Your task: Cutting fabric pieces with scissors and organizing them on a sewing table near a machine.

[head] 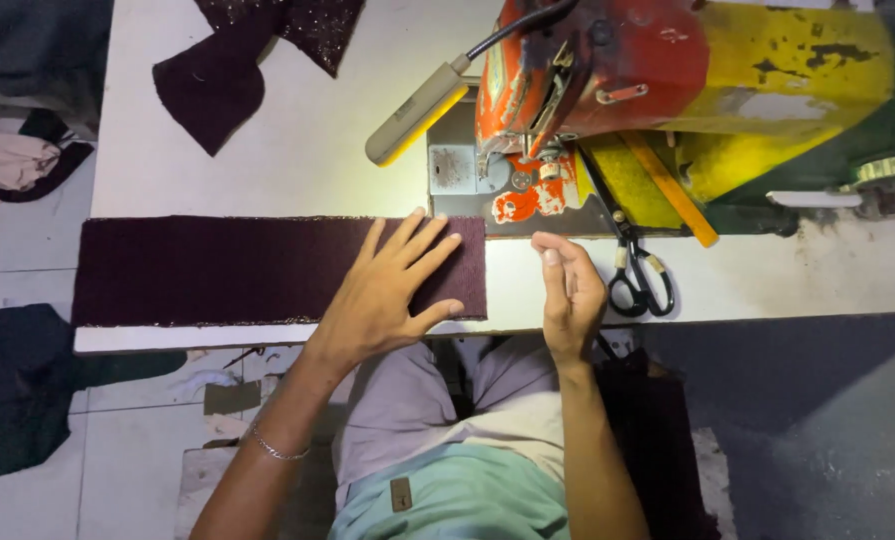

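Note:
A long dark maroon fabric strip (217, 270) lies flat on the white table (307, 150), its right end just below the sewing machine's needle plate (462, 170). My left hand (387, 290) rests flat on the strip's right end, fingers spread. My right hand (567, 290) hovers edge-on just right of the strip, fingers loosely curled, holding nothing. The red and yellow sewing machine (667, 80) stands at the back right.
Black scissors (639, 275) lie right of my right hand. A small lamp (412, 115) shines on the needle area. More dark fabric pieces (217, 80) lie at the back left. A yellow ruler (672, 190) leans by the machine. Clothes are piled on the floor at left.

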